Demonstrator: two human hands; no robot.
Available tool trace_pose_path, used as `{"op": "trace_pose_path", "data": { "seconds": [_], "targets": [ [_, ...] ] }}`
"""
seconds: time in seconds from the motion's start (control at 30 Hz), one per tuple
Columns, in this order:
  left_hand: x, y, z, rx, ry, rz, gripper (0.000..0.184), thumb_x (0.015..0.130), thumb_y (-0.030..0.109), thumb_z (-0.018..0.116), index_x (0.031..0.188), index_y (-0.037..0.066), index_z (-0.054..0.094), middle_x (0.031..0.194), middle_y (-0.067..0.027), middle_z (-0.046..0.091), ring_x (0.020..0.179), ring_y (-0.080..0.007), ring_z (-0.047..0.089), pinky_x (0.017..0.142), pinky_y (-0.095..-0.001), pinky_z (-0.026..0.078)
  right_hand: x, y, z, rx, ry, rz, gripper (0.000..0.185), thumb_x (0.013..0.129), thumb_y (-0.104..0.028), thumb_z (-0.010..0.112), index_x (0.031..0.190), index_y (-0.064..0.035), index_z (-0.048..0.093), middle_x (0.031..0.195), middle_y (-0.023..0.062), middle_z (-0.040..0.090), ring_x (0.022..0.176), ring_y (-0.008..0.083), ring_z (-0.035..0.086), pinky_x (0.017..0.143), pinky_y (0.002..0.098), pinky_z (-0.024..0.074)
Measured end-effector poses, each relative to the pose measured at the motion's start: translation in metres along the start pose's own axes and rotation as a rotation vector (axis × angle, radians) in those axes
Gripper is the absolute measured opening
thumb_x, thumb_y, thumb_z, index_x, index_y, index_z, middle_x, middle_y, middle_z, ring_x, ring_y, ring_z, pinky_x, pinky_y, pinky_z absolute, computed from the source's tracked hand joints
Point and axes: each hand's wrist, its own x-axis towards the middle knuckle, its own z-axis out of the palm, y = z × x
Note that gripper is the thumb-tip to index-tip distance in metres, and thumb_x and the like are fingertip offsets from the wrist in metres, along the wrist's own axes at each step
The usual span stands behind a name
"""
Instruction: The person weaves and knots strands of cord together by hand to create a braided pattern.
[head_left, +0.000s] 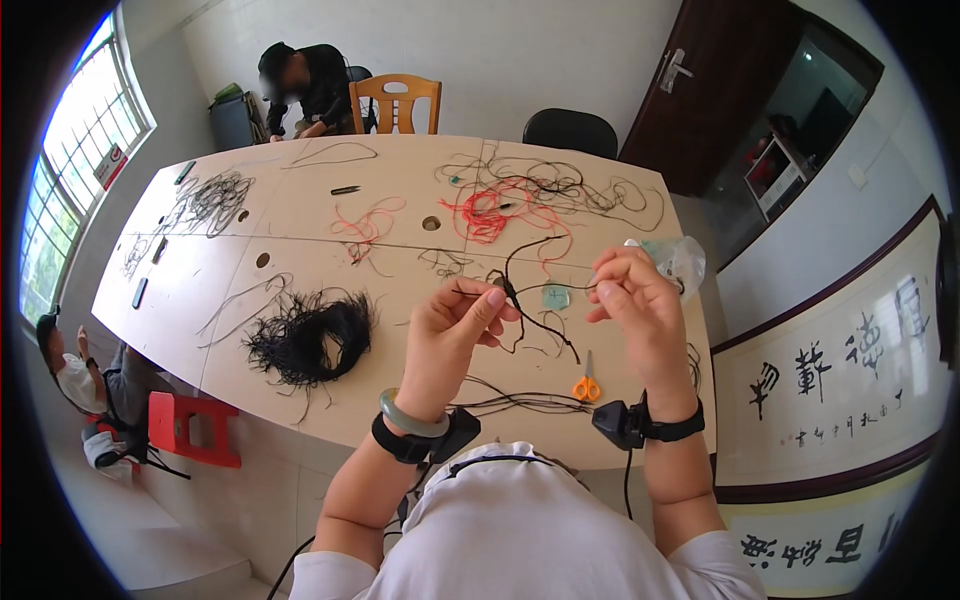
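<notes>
My left hand (462, 318) is closed in a pinch on a knotted black cord (511, 285), whose loose strands stick out up and down from the knot. To the right, my right hand (637, 297) pinches the end of a thin strand that runs across from the knot. Both hands are raised above the table. Orange-handled scissors (586, 388) lie below my right hand, blades pointing away from me. A small greenish clear square (556, 296) rests on the table between the hands. Several black cords (510, 397) are stretched along the near edge.
A black bundle of cord (312, 338) lies left on the table (240, 385), with red cord (485, 215) and tangled dark cords (570, 185) farther back. A clear plastic bag (678, 262) is at the right edge. One person (310, 90) sits across; another (80, 380) is at left.
</notes>
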Motion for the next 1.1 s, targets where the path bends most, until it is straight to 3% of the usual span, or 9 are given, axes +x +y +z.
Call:
{"op": "trace_pose_path", "data": {
  "seconds": [0.03,0.1,0.17,0.27,0.33,0.4,0.47,0.67,1.1],
  "targets": [
    [0.001,0.0,-0.001,0.0,0.005,0.004,0.013,0.09,0.015,0.062,0.093,0.002,0.061,0.081,-0.0033,0.067,0.069,-0.0035,0.055,0.063,-0.0183,0.046,0.0,0.008,-0.006,-0.327,-0.034,-0.095,0.008,0.082,-0.007,0.06,0.088,-0.0008,0.059,0.093,0.0051,0.054,0.072,0.011,0.052,0.062,0.0253,0.0443],
    [0.004,-0.003,0.0,0.193,0.099,0.225,0.011,0.09,0.014,0.06,0.093,0.003,0.06,0.077,-0.0023,0.066,0.066,-0.0044,0.056,0.058,-0.017,0.044,-0.002,0.013,-0.008,-0.471,-0.085,-0.144,0.009,0.079,-0.007,0.065,0.086,-0.0008,0.066,0.091,0.0054,0.058,0.07,0.0109,0.054,0.061,0.0258,0.0447],
    [0.006,-0.006,0.001,0.257,0.121,0.289,0.009,0.088,0.012,0.063,0.091,0.003,0.061,0.077,-0.002,0.067,0.064,-0.0043,0.055,0.056,-0.017,0.042,-0.006,0.005,-0.004,-0.579,-0.415,0.069,0.014,0.078,-0.01,0.068,0.091,-0.0028,0.069,0.081,0.0052,0.06,0.068,0.0108,0.054,0.064,0.0254,0.0458],
    [0.006,-0.005,0.004,0.824,0.165,0.66,0.009,0.082,0.005,0.067,0.088,0.002,0.063,0.076,-0.0043,0.066,0.058,-0.0064,0.054,0.051,-0.0192,0.043,-0.004,0.0,-0.002,-0.22,-0.505,0.18,0.014,0.079,-0.01,0.069,0.091,-0.0021,0.07,0.08,0.0033,0.066,0.076,0.0094,0.059,0.071,0.0234,0.0473],
    [0.004,-0.007,0.008,0.741,0.145,0.598,0.009,0.083,0.005,0.066,0.089,0.001,0.062,0.076,-0.0047,0.066,0.061,-0.0069,0.056,0.053,-0.0195,0.044,-0.004,0.001,0.003,0.067,-0.508,0.252,0.013,0.08,-0.008,0.069,0.091,-0.0017,0.07,0.083,0.003,0.067,0.08,0.0092,0.06,0.074,0.0225,0.0474],
    [0.002,-0.01,0.008,0.656,0.128,0.535,0.009,0.084,0.006,0.065,0.091,0.001,0.061,0.077,-0.005,0.066,0.063,-0.0074,0.058,0.055,-0.0198,0.046,-0.004,0.006,0.015,0.25,-0.268,0.262,0.012,0.083,-0.006,0.067,0.093,-0.0016,0.069,0.087,0.0027,0.068,0.085,0.0089,0.061,0.077,0.0221,0.0476],
    [0.004,-0.016,0.006,0.282,0.045,0.309,0.011,0.087,0.007,0.064,0.094,-0.001,0.06,0.079,-0.0059,0.066,0.067,-0.0089,0.061,0.059,-0.0203,0.049,-0.003,0.019,0.021,0.274,-0.221,0.226,0.012,0.083,-0.006,0.066,0.094,-0.0019,0.069,0.087,0.0025,0.067,0.085,0.0094,0.061,0.078,0.0224,0.0477],
    [0.002,-0.012,0.004,-0.019,-0.036,0.106,0.014,0.089,0.008,0.061,0.097,-0.003,0.06,0.084,-0.0083,0.066,0.074,-0.0116,0.065,0.065,-0.0218,0.053,-0.007,0.043,0.037,0.154,-0.054,0.0,0.012,0.083,-0.004,0.066,0.095,-0.0011,0.066,0.091,0.002,0.062,0.086,0.0106,0.061,0.082,0.024,0.0488],
    [0.002,-0.005,-0.008,-0.057,-0.4,0.005,0.024,0.091,-0.002,0.05,0.114,-0.007,0.056,0.107,-0.0136,0.062,0.093,-0.0187,0.064,0.084,-0.0307,0.053,-0.011,0.031,0.025,0.173,-0.071,-0.074,0.016,0.083,0.003,0.063,0.095,-0.0022,0.054,0.095,0.0017,0.057,0.085,0.0085,0.06,0.075,0.0224,0.0512]
  ]
}}
